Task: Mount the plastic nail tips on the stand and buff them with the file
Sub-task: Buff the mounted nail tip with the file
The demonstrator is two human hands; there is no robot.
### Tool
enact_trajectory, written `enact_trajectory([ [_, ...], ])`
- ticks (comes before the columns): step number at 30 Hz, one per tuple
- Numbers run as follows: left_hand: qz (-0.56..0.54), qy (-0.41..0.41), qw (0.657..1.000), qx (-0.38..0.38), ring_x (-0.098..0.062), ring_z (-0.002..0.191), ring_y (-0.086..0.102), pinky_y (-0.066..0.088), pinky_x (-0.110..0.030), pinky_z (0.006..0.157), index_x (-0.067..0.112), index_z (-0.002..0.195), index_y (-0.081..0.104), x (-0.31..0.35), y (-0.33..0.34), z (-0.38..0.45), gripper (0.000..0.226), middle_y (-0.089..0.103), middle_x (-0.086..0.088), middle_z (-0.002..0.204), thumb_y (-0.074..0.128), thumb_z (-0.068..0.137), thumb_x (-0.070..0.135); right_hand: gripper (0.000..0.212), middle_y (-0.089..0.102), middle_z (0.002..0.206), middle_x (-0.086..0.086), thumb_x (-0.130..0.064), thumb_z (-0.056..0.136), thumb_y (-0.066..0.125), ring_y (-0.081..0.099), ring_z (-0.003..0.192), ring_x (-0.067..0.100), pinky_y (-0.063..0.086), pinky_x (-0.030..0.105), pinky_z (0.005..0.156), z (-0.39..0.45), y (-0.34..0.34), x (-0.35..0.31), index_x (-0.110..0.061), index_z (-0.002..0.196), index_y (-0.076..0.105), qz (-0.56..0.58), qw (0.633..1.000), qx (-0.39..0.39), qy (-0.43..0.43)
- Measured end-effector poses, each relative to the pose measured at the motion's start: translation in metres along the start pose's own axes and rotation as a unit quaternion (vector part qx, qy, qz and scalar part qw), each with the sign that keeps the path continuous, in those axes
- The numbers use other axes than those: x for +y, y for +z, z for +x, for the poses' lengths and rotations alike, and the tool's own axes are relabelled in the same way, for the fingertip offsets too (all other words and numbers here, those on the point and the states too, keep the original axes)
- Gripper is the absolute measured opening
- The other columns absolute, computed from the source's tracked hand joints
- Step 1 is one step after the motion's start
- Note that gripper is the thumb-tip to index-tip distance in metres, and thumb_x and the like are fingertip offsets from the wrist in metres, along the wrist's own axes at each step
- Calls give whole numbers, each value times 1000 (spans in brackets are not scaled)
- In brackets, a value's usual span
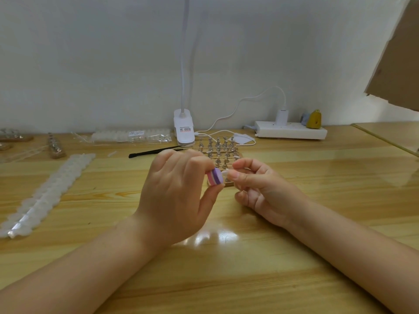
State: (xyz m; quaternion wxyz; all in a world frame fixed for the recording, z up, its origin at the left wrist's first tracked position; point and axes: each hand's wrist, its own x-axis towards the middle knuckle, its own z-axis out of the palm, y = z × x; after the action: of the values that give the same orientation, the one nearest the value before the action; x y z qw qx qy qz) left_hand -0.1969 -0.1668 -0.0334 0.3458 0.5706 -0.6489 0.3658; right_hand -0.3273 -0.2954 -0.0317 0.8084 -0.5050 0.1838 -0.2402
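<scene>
Above the wooden table, just before the stand, the left hand pinches a small pink-and-purple file against a clear nail tip gripped by the right hand. The tip is probably light, thin, slippery, best held by its edges.

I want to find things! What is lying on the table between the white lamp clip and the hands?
In the head view, black tweezers lie between the lamp clip and the left hand, and the stand of metal pegs sits before the right hand.
</scene>
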Motion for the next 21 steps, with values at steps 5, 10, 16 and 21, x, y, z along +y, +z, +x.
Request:
enact_trajectory([
  [5, -2, -36, 999, -23, -18, 73, 60, 38, -35, 83, 7, 92, 61, 3, 2, -1, 19, 64, 3, 83, 59, 86, 24, 29, 62, 71, -2, -6, 64, 72, 51, 53, 5, 46, 20, 46, -1, 1, 0, -14, 89, 58, -44, 998, -35, 4],
  [10, 21, -83, 992, -95, -23, 71, 64, 36, -36, 83, 10, 89, 63, -2, 6, -5, 21, 65, 3, 80, 55, 84, 29, 28, 63, 74, -1, -6, 66, 71, 50, 52, 5, 46, 20, 47, -1, 0, 0, -15, 89, 57, -36, 998, -47, 4],
  [16, -11, -47, 998, -48, -13, 73, 56, 36, -31, 82, 13, 95, 52, 1, 6, -3, 17, 62, 3, 84, 60, 84, 24, 29, 62, 68, -4, -6, 65, 71, 50, 52, 5, 46, 20, 46, -1, 0, 1, -14, 89, 57, -40, 998, -39, 2],
  [21, -9, -87, 995, -52, -14, 71, 57, 35, -30, 81, 9, 92, 58, -1, 5, -6, 17, 59, 6, 81, 62, 83, 22, 28, 62, 71, -2, -7, 65, 72, 50, 52, 5, 46, 20, 46, -1, 2, 2, -14, 87, 57, -47, 998, -32, -1],
])
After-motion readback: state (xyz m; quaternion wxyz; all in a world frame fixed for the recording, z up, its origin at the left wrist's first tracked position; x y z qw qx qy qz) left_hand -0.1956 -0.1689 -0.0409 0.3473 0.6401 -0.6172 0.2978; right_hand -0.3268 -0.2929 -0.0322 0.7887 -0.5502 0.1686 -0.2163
